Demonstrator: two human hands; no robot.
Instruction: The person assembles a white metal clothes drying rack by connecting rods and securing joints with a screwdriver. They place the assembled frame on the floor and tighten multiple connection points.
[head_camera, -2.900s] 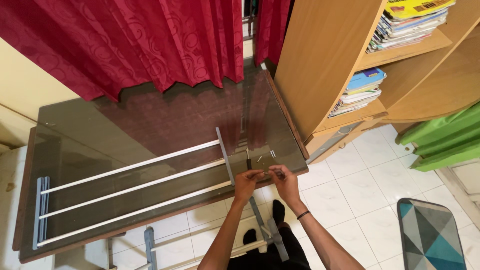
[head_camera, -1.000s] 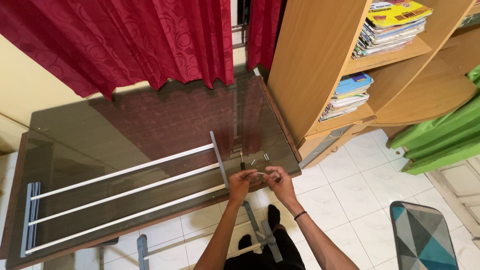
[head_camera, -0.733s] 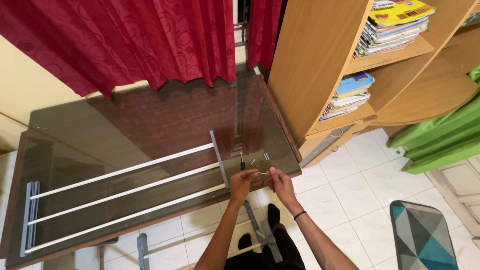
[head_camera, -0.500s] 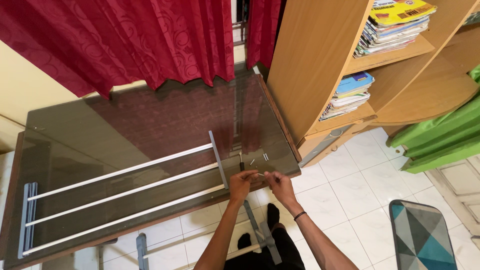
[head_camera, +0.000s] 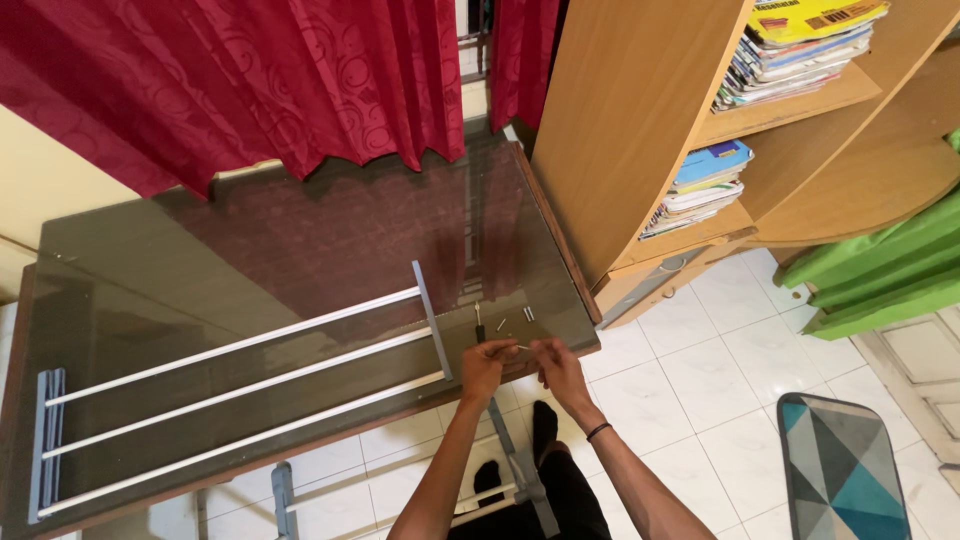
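At near edge of glass-topped desk (head_camera: 250, 260), we see both hands meeting. Largest item on desk: white three-rail rack (head_camera: 240, 375) with grey end brackets, lying flat, spanning left to centre. Left hand (head_camera: 487, 362) and right hand (head_camera: 558, 362) just right of rack's end bracket; fingers (head_camera: 505, 348) of both pinched together on small screw (head_camera: 520, 347), too small for us to tell detail. Beside hands on glass: screwdriver (head_camera: 479, 322), loose screws (head_camera: 527, 314).
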